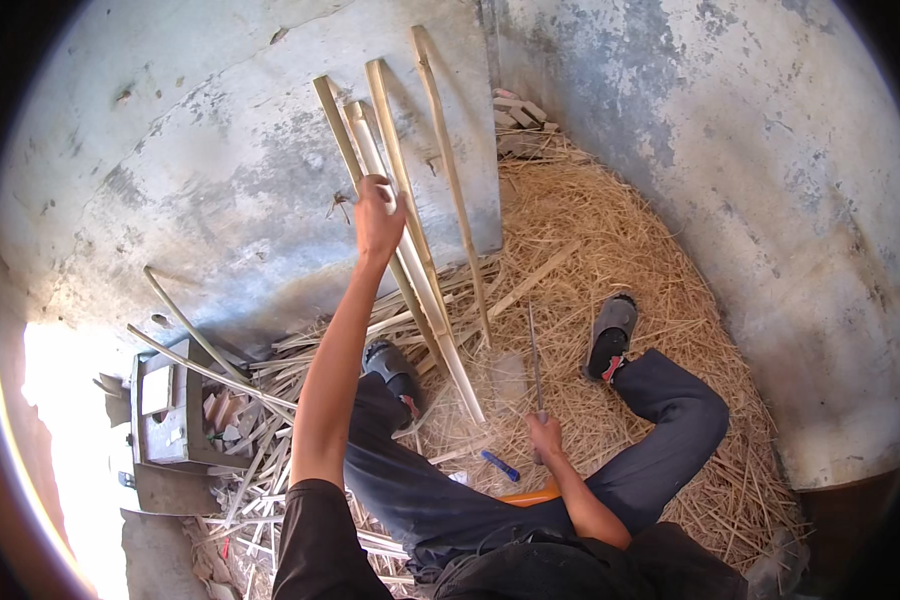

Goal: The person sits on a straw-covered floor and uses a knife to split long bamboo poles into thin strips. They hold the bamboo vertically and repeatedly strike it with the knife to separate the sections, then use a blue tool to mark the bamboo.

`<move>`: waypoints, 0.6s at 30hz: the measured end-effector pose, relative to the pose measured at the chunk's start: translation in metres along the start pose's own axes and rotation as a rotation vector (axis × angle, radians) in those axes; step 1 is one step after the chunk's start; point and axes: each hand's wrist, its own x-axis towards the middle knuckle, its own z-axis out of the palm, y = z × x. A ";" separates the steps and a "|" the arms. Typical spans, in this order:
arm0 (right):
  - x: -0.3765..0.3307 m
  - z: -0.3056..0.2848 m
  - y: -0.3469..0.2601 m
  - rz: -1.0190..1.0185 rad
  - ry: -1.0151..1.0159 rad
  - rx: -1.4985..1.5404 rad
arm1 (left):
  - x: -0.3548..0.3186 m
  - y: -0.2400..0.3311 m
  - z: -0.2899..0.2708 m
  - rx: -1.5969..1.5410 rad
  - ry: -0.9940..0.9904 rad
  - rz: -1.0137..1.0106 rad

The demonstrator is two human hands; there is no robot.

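My left hand (378, 220) reaches up ahead of me, its fingers closed round a pale split bamboo pole (440, 340) that leans on the wall with its foot on the floor. Beside it lean a darker bamboo pole (335, 120), another split pole (395, 155) and, further right, a thin crooked pole (450, 160). Down between my legs, my right hand (544, 437) is closed on the handle of a long thin knife (535, 355), its blade pointing away from me. A blue object, perhaps a small cutter (500, 465), lies on the floor left of my right hand.
Straw-like shavings (590, 230) cover the floor between the walls. Loose bamboo strips (260, 470) pile up at the left, near a wooden box (175, 405) with rubble in it. Bricks (520, 112) sit in the far corner. Something orange (528, 496) shows under my right forearm.
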 end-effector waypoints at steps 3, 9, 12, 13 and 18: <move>-0.002 0.001 -0.002 0.008 -0.001 0.005 | 0.003 0.022 0.019 -0.143 -0.235 -0.118; 0.009 0.002 0.009 -0.018 -0.015 -0.030 | 0.026 0.015 0.067 -0.156 -0.591 -0.147; 0.008 0.005 0.008 -0.044 0.007 -0.025 | 0.023 0.014 0.087 0.003 -0.549 -0.167; 0.011 0.003 0.013 -0.066 0.023 -0.027 | 0.024 0.014 0.093 0.019 -0.585 -0.144; -0.001 -0.002 0.002 -0.028 -0.026 -0.043 | 0.026 -0.012 0.115 -0.025 -0.561 -0.110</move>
